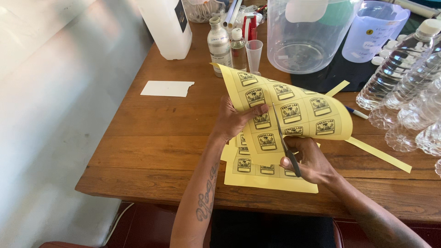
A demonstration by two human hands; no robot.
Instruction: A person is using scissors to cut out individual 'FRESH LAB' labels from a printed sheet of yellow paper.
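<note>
Scissors point(285, 147) in my right hand point(310, 160) cut a yellow label sheet point(294, 108) that my left hand point(232, 120) fingers grip above the wooden worktop point(151, 138).

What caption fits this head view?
Left hand holds a yellow label sheet while right hand cuts it with scissors over a wooden table.

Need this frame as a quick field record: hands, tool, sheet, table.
left hand: holds the yellow label sheet up, curled
right hand: holds scissors, blades in the sheet
under sheet: more yellow label sheets flat on the wooden table
offcuts: yellow strip at right
back: clear plastic bottles, big clear jug, white card
</note>
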